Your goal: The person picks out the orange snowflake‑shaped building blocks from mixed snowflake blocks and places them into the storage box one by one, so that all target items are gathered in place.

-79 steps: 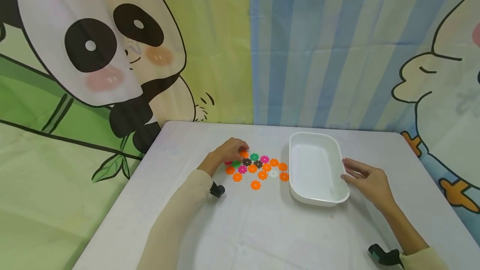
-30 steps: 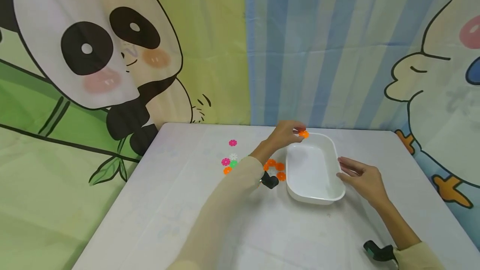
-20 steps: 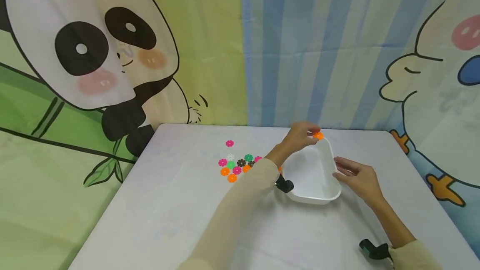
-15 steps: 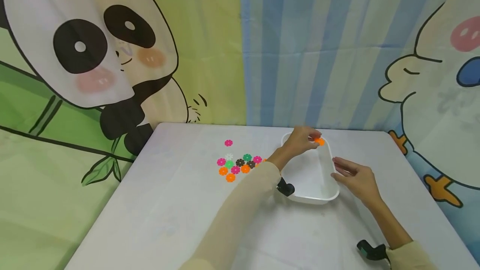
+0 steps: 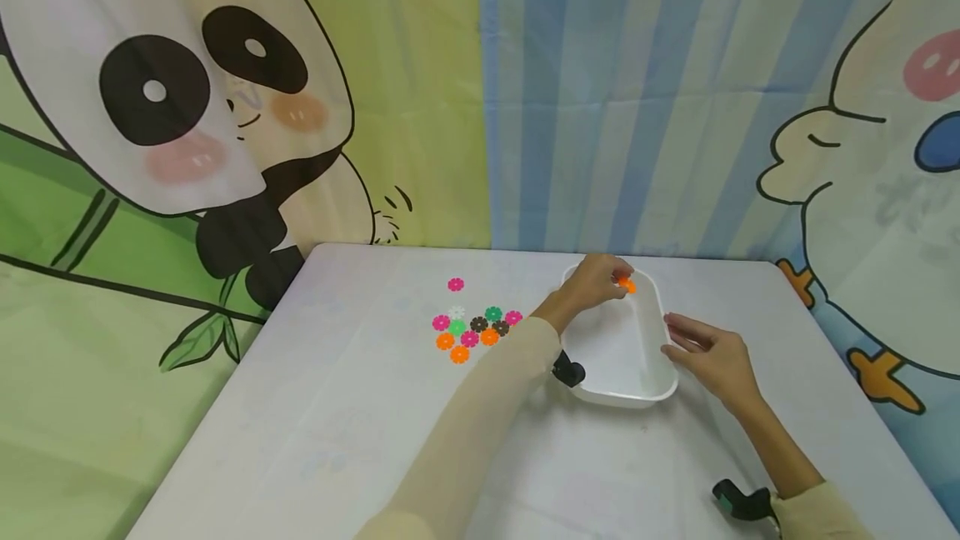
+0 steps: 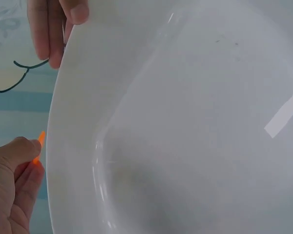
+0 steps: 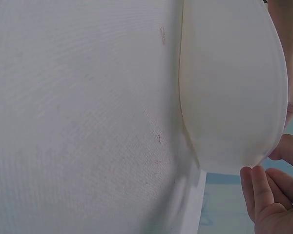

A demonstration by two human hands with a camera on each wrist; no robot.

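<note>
My left hand point(image 5: 596, 280) is over the far end of a white plastic tray point(image 5: 651, 397). Between thumb and fingertips it pinches an orange notched disc point(image 5: 628, 285), like a snowflake building piece; the left wrist view has this disc point(image 6: 39, 147) edge-on, beside the tray's rim. My right hand point(image 5: 714, 358) holds the tray's right side. Its thumb lies at the rim and its fingers point(image 7: 261, 187) press the outer wall. On the table left of the tray lie several loose discs point(image 5: 478, 324) in orange, pink, green, dark brown and white. My left forearm hides part of them.
One pink disc point(image 5: 456, 284) lies apart, behind the others. The white table point(image 5: 360, 407) meets a cartoon-printed curtain point(image 5: 577, 107) at its back edge. Black wrist devices point(image 5: 741, 500) project from both sleeves.
My left hand has gone from the loose discs to over the tray, carrying the orange disc. In the last half second it lowered slightly. My right hand has stayed at the tray's side.
</note>
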